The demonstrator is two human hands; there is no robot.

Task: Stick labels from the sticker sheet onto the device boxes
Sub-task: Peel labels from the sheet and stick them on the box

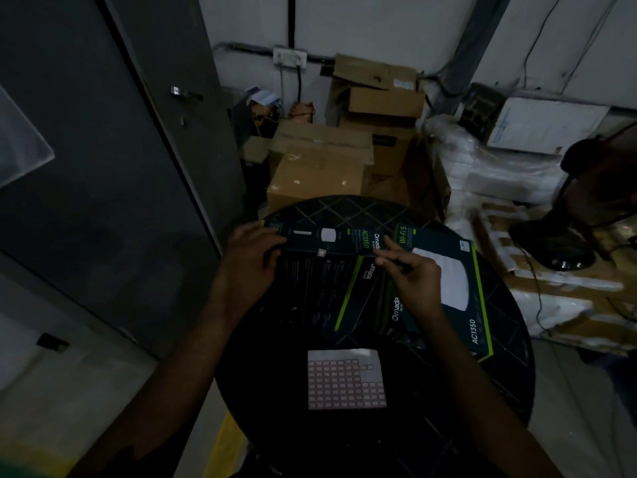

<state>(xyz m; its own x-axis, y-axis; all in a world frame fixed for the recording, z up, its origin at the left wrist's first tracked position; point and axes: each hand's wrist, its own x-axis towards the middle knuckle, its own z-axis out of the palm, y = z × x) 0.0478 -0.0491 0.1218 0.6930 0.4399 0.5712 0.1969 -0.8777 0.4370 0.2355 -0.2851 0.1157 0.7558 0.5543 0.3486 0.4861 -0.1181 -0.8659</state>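
A dark device box (331,288) lies on the round black table (510,374). Its long side panel (344,238), printed "AC1350 Omada", faces up towards me. A small pale label (321,252) sits on the lower edge of that panel. My left hand (251,263) grips the left end of this box. My right hand (410,274) pinches the panel's right part between thumb and forefinger. A second device box (458,305), with a white round device pictured on it, lies flat to the right. The sticker sheet (346,379), with several rows of pink-edged labels, lies in front of both boxes.
Brown cardboard cartons (320,167) are stacked behind the table. Plastic-wrapped white packs (482,167) and a dark fan base (558,243) stand at the right. A grey door (103,150) fills the left side. A yellow floor line (224,446) runs near the table's left edge.
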